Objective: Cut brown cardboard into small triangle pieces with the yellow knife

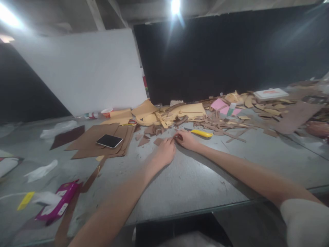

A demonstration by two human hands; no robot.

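Observation:
My left hand (164, 151) and my right hand (185, 140) reach out side by side onto the grey table (185, 178), fingertips nearly touching. Both have their fingers curled together in a pinch; a small dark thing shows at my right fingertips, too small to name. A small brown cardboard scrap (158, 141) lies just left of my left hand. A yellow utility knife (202, 133) lies on the table right beyond my right hand, untouched.
A heap of brown and tan cardboard offcuts (221, 118) runs along the back. A phone (109, 140) rests on stacked brown sheets (97, 137). A magenta packet (58, 204), white wrappers and a yellow tag lie at the left. A white board leans behind.

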